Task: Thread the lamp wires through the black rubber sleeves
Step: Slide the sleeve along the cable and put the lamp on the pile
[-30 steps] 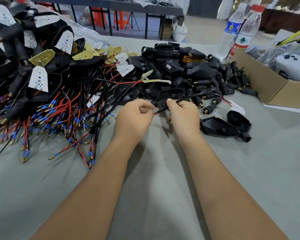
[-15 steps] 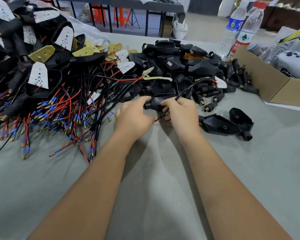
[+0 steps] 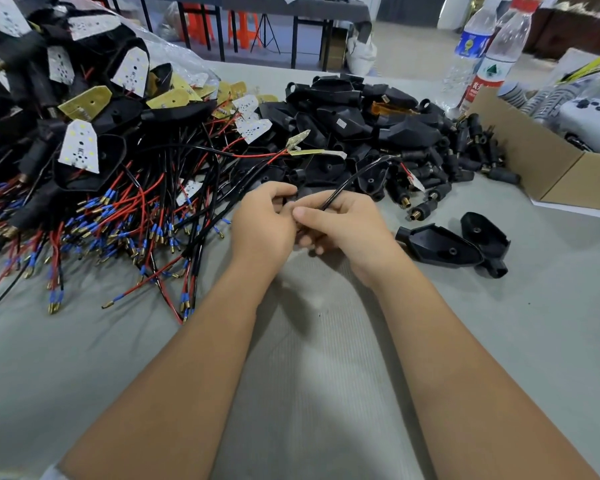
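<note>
1. Lamp wire [image 3: 352, 180]: black, pinched in your right hand [image 3: 343, 226], arcing up toward the black housings [image 3: 354, 119].
2. Your left hand [image 3: 262, 223], touching the right, curls on something hidden.
3. Left of it, red wires [image 3: 118, 216]; right, two loose shells [image 3: 454, 245].

We see our two forearms bare from the bottom of the view up to the wrists. Our left hand [image 3: 262, 225] and right hand [image 3: 349, 226] wear no gloves, rings or watch. A pale bit of sleeve [image 3: 51, 474] shows at the lower left corner.
</note>
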The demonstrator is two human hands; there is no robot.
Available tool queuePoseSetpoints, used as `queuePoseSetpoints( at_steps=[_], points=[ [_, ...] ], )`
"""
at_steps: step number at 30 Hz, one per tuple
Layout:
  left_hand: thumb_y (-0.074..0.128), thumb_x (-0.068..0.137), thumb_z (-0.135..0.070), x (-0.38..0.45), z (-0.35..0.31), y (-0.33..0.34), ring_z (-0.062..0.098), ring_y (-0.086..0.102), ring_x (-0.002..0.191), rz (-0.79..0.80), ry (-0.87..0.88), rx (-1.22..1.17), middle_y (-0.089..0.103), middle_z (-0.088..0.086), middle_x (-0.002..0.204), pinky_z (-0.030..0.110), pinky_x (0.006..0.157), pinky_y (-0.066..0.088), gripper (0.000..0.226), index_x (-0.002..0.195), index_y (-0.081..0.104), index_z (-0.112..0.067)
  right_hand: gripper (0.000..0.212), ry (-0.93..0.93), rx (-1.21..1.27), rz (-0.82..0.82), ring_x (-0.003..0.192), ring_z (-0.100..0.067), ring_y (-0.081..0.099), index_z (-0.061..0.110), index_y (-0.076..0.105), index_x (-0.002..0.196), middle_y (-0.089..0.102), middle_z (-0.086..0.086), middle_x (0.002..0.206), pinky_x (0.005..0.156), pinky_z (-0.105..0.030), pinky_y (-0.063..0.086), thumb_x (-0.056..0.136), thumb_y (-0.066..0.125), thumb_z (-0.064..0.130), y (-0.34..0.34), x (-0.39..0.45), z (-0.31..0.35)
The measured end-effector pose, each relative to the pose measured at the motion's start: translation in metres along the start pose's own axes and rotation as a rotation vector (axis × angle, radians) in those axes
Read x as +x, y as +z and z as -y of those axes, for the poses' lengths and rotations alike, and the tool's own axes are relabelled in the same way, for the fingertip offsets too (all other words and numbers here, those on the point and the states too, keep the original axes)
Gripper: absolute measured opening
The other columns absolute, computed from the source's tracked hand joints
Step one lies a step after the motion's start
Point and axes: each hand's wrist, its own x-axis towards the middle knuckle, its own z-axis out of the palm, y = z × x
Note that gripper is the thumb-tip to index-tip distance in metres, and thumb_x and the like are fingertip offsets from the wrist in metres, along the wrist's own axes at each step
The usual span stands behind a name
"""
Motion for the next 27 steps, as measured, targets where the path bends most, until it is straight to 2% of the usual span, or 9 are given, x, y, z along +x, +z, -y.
queuePoseSetpoints(
  at_steps=[3,6,8,9,11,15,22,25,27],
  points=[
    [0.057,0.092,-0.005,0.002,0.0,-0.001,0.003,0.062,0.088,-0.078,-0.016,-0.074,0.065,-0.01,0.094,0.011,0.076,0.049,0.026,0.115,0.066,-0.013,0.015,0.042,0.147,0.052,0.061,-0.013,0.066,0.001,0.069,0.1,0.069,-0.008,0.071,0.053,-0.02,0.051,0.087,0.064,-0.006,-0.001,0.0,0.0],
    [0.054,0.094,-0.005,0.001,-0.003,-0.001,0.013,0.064,0.095,-0.121,0.001,-0.122,0.067,-0.002,0.104,0.023,0.085,0.052,0.027,0.117,0.065,-0.014,0.019,0.051,0.254,0.04,0.065,-0.014,0.069,0.003,0.065,0.096,0.071,-0.01,0.078,0.06,-0.02,0.055,0.085,0.063,-0.013,-0.001,0.0,0.0],
    [0.053,0.095,-0.003,0.002,-0.003,-0.002,0.012,0.061,0.097,-0.163,0.027,-0.096,0.066,0.002,0.113,0.014,0.084,0.048,0.029,0.121,0.064,-0.013,0.022,0.03,0.283,0.005,0.067,-0.015,0.071,0.002,0.063,0.096,0.072,-0.009,0.079,0.063,-0.02,0.056,0.084,0.061,-0.017,0.0,0.001,-0.001],
    [0.053,0.095,-0.003,0.003,-0.003,-0.002,0.009,0.06,0.097,-0.182,0.032,-0.086,0.065,0.001,0.114,0.006,0.08,0.043,0.03,0.122,0.064,-0.011,0.024,0.013,0.279,-0.031,0.067,-0.015,0.071,0.002,0.063,0.094,0.072,-0.009,0.079,0.065,-0.02,0.056,0.083,0.06,-0.019,0.0,0.001,-0.001],
    [0.054,0.094,-0.001,0.004,-0.003,-0.005,0.008,0.059,0.098,-0.202,0.015,-0.099,0.065,0.001,0.113,0.0,0.077,0.041,0.031,0.122,0.064,-0.009,0.026,-0.027,0.253,-0.123,0.069,-0.014,0.069,0.005,0.063,0.091,0.071,-0.007,0.08,0.066,-0.02,0.055,0.083,0.06,-0.02,-0.001,0.003,0.0],
    [0.053,0.093,0.002,0.004,-0.003,-0.007,0.009,0.061,0.1,-0.21,-0.023,-0.131,0.066,0.003,0.113,0.004,0.081,0.043,0.032,0.123,0.064,-0.007,0.026,-0.084,0.269,-0.281,0.072,-0.011,0.067,0.011,0.064,0.087,0.073,-0.001,0.077,0.067,-0.023,0.053,0.085,0.062,-0.015,-0.008,0.005,0.001],
    [0.057,0.092,0.001,0.005,-0.001,-0.007,0.018,0.066,0.1,-0.189,-0.081,-0.174,0.068,0.006,0.111,0.03,0.094,0.052,0.032,0.122,0.065,-0.008,0.022,-0.143,0.409,-0.443,0.067,-0.015,0.067,0.006,0.061,0.087,0.07,-0.01,0.079,0.067,-0.025,0.053,0.086,0.059,-0.016,-0.01,0.006,0.002],
    [0.057,0.09,0.003,0.006,0.0,-0.006,0.017,0.067,0.099,-0.184,-0.095,-0.199,0.069,0.007,0.108,0.031,0.094,0.053,0.033,0.12,0.065,-0.008,0.02,-0.143,0.46,-0.446,0.068,-0.018,0.066,0.004,0.061,0.088,0.069,-0.012,0.08,0.069,-0.025,0.055,0.087,0.059,-0.016,-0.01,0.006,0.002],
    [0.058,0.089,0.004,0.007,0.002,-0.006,0.01,0.066,0.092,-0.183,-0.097,-0.208,0.07,0.005,0.105,0.025,0.092,0.053,0.033,0.119,0.066,-0.007,0.02,-0.141,0.468,-0.449,0.07,-0.019,0.066,0.003,0.061,0.088,0.069,-0.012,0.08,0.07,-0.025,0.055,0.087,0.058,-0.016,-0.01,0.006,0.002]
  ],
)
